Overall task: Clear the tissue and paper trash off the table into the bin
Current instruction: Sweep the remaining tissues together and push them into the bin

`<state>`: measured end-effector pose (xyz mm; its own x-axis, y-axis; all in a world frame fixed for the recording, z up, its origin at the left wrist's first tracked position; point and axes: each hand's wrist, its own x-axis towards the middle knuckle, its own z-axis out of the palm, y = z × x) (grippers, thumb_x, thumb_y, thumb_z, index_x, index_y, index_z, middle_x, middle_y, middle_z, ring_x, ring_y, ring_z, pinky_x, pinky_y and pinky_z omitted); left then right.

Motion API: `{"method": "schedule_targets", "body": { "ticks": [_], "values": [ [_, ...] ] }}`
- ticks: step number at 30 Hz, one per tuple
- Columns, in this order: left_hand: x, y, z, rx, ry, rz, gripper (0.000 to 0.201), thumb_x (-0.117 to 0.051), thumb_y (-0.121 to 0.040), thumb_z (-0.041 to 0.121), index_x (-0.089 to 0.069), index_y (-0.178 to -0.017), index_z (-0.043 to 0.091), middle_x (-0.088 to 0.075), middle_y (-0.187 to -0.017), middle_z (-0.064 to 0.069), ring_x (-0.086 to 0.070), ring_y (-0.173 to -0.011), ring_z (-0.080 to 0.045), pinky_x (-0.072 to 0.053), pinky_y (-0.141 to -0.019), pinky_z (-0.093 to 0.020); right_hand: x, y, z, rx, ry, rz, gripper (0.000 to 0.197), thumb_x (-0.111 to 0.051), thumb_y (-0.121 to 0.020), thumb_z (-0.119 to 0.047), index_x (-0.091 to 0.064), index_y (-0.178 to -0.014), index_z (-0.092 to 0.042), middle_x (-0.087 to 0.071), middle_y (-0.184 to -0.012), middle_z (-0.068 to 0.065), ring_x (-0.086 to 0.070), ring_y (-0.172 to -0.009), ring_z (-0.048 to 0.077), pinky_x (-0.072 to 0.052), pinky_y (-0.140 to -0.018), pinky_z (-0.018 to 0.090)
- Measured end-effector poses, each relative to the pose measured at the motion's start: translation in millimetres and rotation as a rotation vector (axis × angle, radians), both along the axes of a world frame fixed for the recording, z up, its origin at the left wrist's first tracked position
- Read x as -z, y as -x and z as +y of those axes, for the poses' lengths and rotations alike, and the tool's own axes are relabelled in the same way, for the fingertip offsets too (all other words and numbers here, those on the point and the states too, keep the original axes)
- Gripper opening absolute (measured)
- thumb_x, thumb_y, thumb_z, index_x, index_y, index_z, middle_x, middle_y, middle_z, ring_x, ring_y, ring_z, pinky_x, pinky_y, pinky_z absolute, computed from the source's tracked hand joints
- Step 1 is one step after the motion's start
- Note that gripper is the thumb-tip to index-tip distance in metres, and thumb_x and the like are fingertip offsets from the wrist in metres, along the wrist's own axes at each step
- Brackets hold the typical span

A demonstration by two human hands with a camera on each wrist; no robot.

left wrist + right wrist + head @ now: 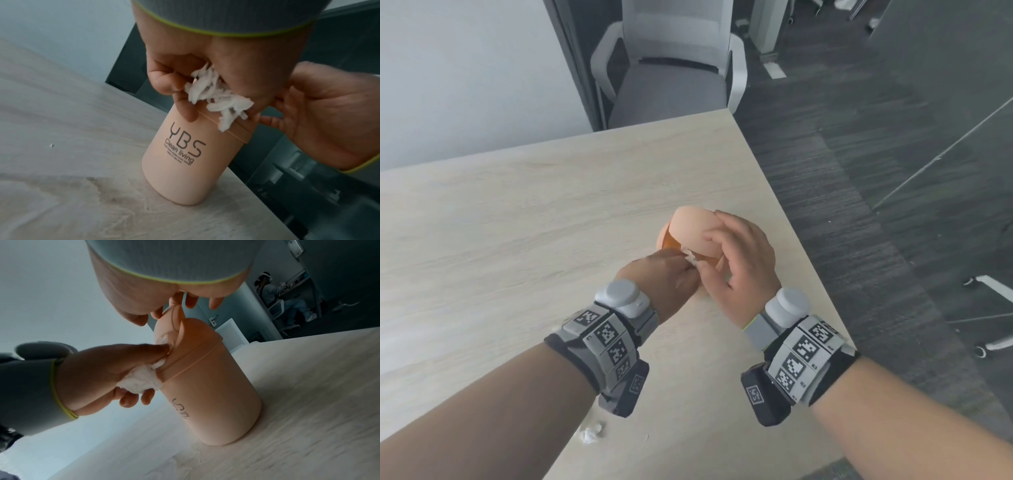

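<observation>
A small peach bin (690, 228) (179, 162) (216, 402) with a swing lid stands on the light wood table (517, 222) near its right edge. My left hand (666, 274) (174, 91) (107, 366) grips a wad of white tissue (691, 259) (216, 95) (141, 380) and presses it against the opening under the lid. My right hand (736, 250) (329, 123) (164, 308) reaches over the top of the bin; its fingers and thumb hold the lid flap tilted up. A small torn tissue scrap (592, 433) lies on the table under my left forearm.
The table's right edge (801, 240) runs close beside the bin, with dark carpet below. A grey office chair (671, 75) stands behind the table's far corner. A person (287, 295) sits far off in the room. Chair legs (993, 315) show at the right.
</observation>
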<state>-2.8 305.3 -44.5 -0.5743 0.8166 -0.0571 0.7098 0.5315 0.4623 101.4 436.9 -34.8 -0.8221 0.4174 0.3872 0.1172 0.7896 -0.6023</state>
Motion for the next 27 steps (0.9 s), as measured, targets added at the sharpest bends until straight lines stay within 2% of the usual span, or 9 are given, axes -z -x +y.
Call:
{"method": "schedule_targets", "body": {
  "ticks": [3,5,9,13,17,19,21,24,27],
  "values": [
    [0,1,-4,0.048,0.134,0.021,0.038,-0.037,-0.086,0.051,-0.067,-0.099,0.031,-0.053,-0.115,0.013,-0.062,-0.074,-0.018,-0.054,-0.062,-0.036,3,-1,4,0.014,0.012,-0.032,0.036,-0.061,-0.083,-0.034,-0.062,-0.115,-0.019,-0.055,-0.134,-0.002,-0.053,-0.120,0.023,-0.046,-0.088,0.048],
    [-1,5,-9,0.065,0.151,0.013,0.038,-0.037,-0.087,0.040,-0.067,-0.107,0.028,-0.048,-0.123,0.006,-0.059,-0.078,-0.020,-0.053,-0.066,-0.036,6,-2,6,0.031,0.023,-0.039,0.039,-0.059,-0.082,-0.036,-0.059,-0.119,-0.023,-0.055,-0.134,-0.004,-0.053,-0.119,0.022,-0.046,-0.087,0.048],
    [-5,8,-17,0.044,-0.033,-0.092,0.029,-0.046,-0.092,0.019,-0.069,-0.109,0.021,-0.059,-0.112,0.002,-0.062,-0.079,-0.019,-0.049,-0.067,-0.033,16,-4,11,0.013,0.026,-0.036,0.040,-0.062,-0.083,-0.034,-0.058,-0.122,-0.024,-0.056,-0.133,-0.003,-0.056,-0.118,0.021,-0.048,-0.083,0.048],
    [-11,15,-21,-0.096,-0.110,-0.128,0.014,-0.065,-0.089,0.024,-0.061,-0.102,0.022,-0.068,-0.092,0.008,-0.061,-0.075,-0.018,-0.051,-0.068,-0.034,22,-2,12,0.023,0.074,0.021,0.038,-0.067,-0.082,-0.027,-0.058,-0.119,-0.024,-0.056,-0.126,0.002,-0.058,-0.113,0.022,-0.050,-0.081,0.049],
    [-8,17,-20,0.106,-0.207,0.014,0.010,-0.067,-0.088,0.026,-0.074,-0.086,0.019,-0.068,-0.097,0.004,-0.061,-0.084,-0.018,-0.054,-0.077,-0.039,18,0,9,-0.024,0.044,0.095,0.033,-0.068,-0.078,-0.014,-0.066,-0.110,-0.018,-0.058,-0.114,0.007,-0.061,-0.093,0.021,-0.051,-0.073,0.044],
    [-10,14,-20,0.208,-0.112,0.089,0.023,-0.054,-0.090,0.031,-0.075,-0.088,0.021,-0.063,-0.105,0.002,-0.058,-0.095,-0.024,-0.054,-0.080,-0.041,16,1,8,-0.049,0.029,0.097,0.030,-0.066,-0.077,-0.009,-0.069,-0.107,-0.014,-0.060,-0.109,0.006,-0.062,-0.086,0.020,-0.051,-0.069,0.043],
    [-15,10,-19,0.305,0.089,0.144,0.031,-0.047,-0.089,0.033,-0.071,-0.108,0.026,-0.058,-0.113,0.003,-0.054,-0.106,-0.024,-0.051,-0.088,-0.042,17,1,6,-0.067,0.037,0.085,0.031,-0.066,-0.077,-0.008,-0.069,-0.107,-0.013,-0.060,-0.108,0.004,-0.062,-0.082,0.019,-0.051,-0.068,0.044],
    [-23,7,-12,0.395,0.361,0.084,0.047,-0.046,-0.092,0.028,-0.044,-0.138,0.028,-0.056,-0.123,0.005,-0.050,-0.119,-0.020,-0.046,-0.097,-0.037,17,-2,4,-0.088,0.067,0.058,0.034,-0.066,-0.078,-0.008,-0.067,-0.111,-0.016,-0.059,-0.111,0.000,-0.061,-0.080,0.015,-0.051,-0.070,0.045],
    [-23,10,-1,0.371,0.474,0.012,0.039,-0.047,-0.087,0.015,-0.031,-0.120,0.028,-0.057,-0.097,0.001,-0.060,-0.098,-0.026,-0.055,-0.079,-0.043,18,-5,5,-0.112,0.083,0.044,0.038,-0.062,-0.079,-0.009,-0.065,-0.116,-0.016,-0.057,-0.114,0.000,-0.060,-0.079,0.014,-0.051,-0.072,0.044]
  ]
}}
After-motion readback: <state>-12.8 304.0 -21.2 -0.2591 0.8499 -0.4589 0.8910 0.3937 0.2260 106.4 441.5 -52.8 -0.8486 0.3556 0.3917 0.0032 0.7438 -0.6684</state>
